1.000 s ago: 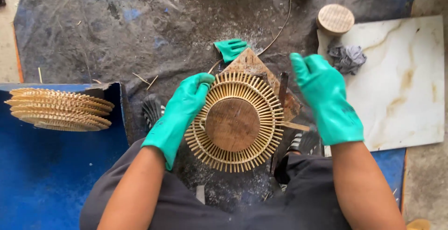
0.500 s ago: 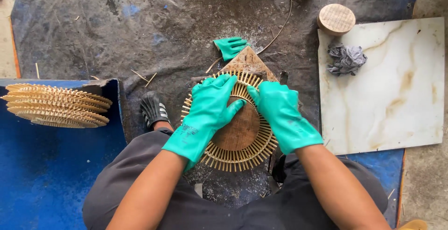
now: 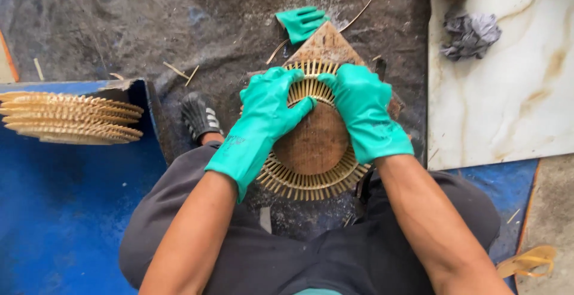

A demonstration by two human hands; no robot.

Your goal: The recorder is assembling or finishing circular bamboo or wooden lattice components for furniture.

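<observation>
A round woven bamboo disc (image 3: pixel 311 151) with a solid brown centre and a rim of thin slats lies on a wooden block (image 3: pixel 327 43) between my knees. My left hand (image 3: pixel 269 106), in a green rubber glove, presses on the disc's upper left rim. My right hand (image 3: pixel 362 112), also in a green glove, presses on its upper right part, fingers curled over the far slats. Both hands grip the disc side by side, thumbs nearly touching.
A stack of finished bamboo discs (image 3: pixel 69 118) sits on a blue mat (image 3: pixel 60 211) at the left. A spare green glove (image 3: pixel 302 23) lies beyond the block. A marble slab (image 3: pixel 508 103) with a grey rag (image 3: pixel 469 35) is at the right. My black shoe (image 3: pixel 200 115) rests on the dark dusty tarp.
My right hand came in from the right and settled on the disc. Both hands have slid up toward the far rim, and the view has moved closer.
</observation>
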